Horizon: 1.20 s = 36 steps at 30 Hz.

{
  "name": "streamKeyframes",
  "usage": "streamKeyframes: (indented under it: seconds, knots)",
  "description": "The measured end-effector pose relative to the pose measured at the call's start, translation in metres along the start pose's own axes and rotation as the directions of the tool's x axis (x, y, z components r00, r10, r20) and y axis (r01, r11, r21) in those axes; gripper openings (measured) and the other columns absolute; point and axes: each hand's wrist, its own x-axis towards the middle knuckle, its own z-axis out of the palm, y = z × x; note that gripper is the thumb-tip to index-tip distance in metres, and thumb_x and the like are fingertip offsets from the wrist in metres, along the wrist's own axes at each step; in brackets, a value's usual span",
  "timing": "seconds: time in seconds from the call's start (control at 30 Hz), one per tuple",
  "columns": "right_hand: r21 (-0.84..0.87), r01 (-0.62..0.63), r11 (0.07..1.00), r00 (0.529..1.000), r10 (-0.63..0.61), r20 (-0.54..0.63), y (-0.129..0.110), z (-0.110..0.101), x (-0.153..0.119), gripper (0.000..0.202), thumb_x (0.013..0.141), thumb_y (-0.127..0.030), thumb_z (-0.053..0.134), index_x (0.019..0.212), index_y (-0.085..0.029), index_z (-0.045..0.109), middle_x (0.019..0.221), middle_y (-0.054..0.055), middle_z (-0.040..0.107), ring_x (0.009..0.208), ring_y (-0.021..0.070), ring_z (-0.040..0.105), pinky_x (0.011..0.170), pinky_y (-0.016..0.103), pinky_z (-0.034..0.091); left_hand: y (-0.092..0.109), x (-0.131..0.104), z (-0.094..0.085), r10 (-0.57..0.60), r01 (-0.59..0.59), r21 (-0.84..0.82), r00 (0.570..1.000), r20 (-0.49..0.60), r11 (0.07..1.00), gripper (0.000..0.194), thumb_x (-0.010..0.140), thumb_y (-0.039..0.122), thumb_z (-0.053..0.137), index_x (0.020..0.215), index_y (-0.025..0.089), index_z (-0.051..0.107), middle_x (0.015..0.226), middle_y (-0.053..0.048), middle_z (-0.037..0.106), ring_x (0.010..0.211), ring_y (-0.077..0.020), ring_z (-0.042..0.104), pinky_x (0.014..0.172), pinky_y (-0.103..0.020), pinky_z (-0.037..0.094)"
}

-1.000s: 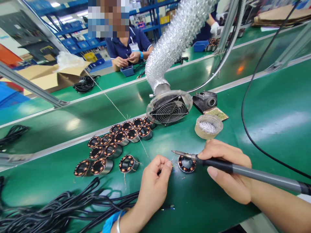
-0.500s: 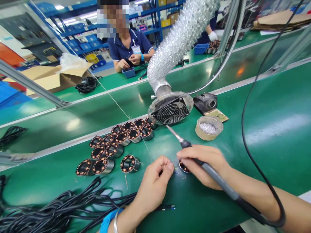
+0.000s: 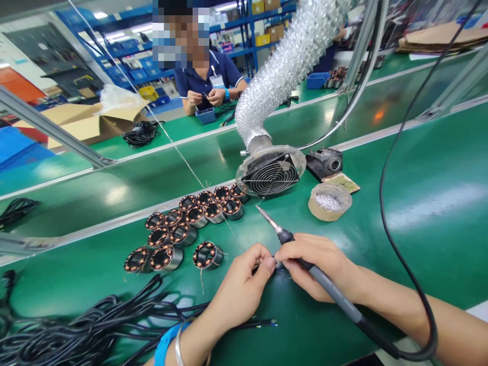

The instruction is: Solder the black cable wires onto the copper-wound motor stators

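Green matted workbench (image 3: 419, 168) in a factory line is the setting, with another person seated across a green conveyor. At its near edge, the left hand (image 3: 240, 292) is seen pinched narrow, thumb and forefinger closed on fine wire ends; exactly what is gripped cannot be made out. The right hand (image 3: 324, 267) is wrapped around a grey-handled soldering iron (image 3: 324, 282), held pen-fashion, its metal tip (image 3: 265, 216) raised and pointed away towards a round wire-grilled fume extractor (image 3: 271, 175) on a silver ribbed hose (image 3: 290, 61). The small copper-wound stator being worked is almost wholly hidden beneath the two hands' fingertips. Just left, a cluster of similar copper-wound stators (image 3: 183, 229) stands on the mat; a thin solder wire (image 3: 186, 160) runs diagonally over it. Black cables (image 3: 95, 325) are heaped nearest the wearer. A tape-ringed tin of metal wool (image 3: 330, 202) lies to the right. Judged risk: the hot tip sits close to the left fingertips, so a slip could burn skin or scorch windings
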Motion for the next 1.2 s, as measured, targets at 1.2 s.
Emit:
streamKeyframes:
  seconds: [1.2]
  knots:
    - [0.129, -0.293, 0.947, 0.95, 0.304, -0.071, 0.008, 0.003, -0.011, 0.023, 0.087, -0.008, 0.056, 0.106, -0.02, 0.059, 0.09, 0.002, 0.07, 0.068, 0.0096, 0.065, 0.06, 0.02, 0.053, -0.001, 0.013, 0.016, -0.266, 0.216, -0.492, 0.963, -0.032, 0.843, 0.044, 0.072, 0.056, 0.069, 0.067, 0.02, 0.045, 0.046, 0.014, 0.02, 0.042, -0.0044, 0.009, 0.038, -0.019, 0.008]
